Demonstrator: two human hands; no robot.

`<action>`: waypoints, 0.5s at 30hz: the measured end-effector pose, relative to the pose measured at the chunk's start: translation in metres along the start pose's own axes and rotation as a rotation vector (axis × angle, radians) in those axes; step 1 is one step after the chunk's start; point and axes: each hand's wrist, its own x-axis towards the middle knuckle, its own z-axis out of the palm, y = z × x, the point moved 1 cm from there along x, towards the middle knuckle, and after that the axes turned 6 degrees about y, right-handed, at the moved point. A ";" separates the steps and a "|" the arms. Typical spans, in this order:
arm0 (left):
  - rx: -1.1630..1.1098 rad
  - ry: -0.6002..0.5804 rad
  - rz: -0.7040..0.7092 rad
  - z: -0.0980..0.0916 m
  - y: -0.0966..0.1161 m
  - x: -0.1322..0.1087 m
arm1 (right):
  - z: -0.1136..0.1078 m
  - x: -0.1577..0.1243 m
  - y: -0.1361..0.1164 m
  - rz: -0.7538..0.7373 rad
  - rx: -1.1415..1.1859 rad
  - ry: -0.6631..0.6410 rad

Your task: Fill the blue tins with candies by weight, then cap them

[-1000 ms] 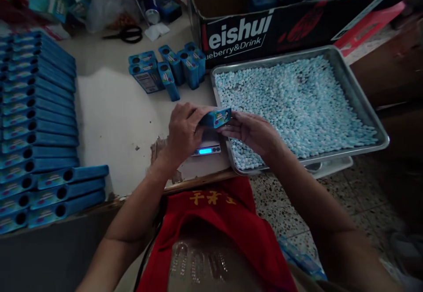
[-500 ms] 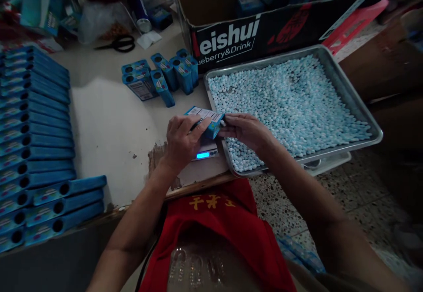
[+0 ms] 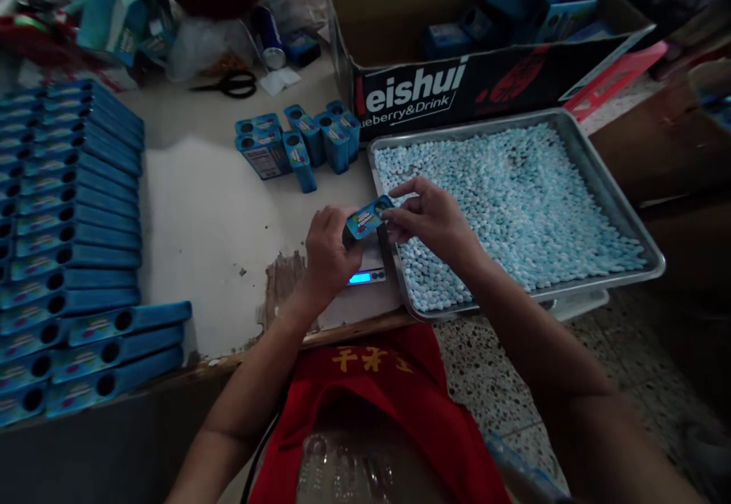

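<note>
While a metal tray [image 3: 611,184] lies at three o'clock and a scale [image 3: 371,278] at six, the left hand [image 3: 332,249] grasps a blue box [image 3: 364,220] above the scale. At its holed end, toward two o'clock, the right hand [image 3: 428,218] curls; I cannot tell whether it pinches anything.

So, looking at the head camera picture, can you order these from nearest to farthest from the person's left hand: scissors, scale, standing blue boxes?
1. Scale: right beside the left hand, toward its right.
2. Standing blue boxes: beyond the hand, slightly left.
3. Scissors: farther back and left.
</note>
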 end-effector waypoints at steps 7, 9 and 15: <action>-0.223 0.251 -0.510 -0.125 -0.021 -0.001 | -0.044 0.008 0.004 -0.290 -0.943 0.218; -0.125 0.330 -0.591 -0.182 -0.033 -0.008 | -0.039 0.025 0.000 -0.432 -1.110 0.199; 0.192 0.170 -0.684 -0.295 -0.082 -0.010 | 0.062 0.100 -0.052 -0.743 -1.167 -0.108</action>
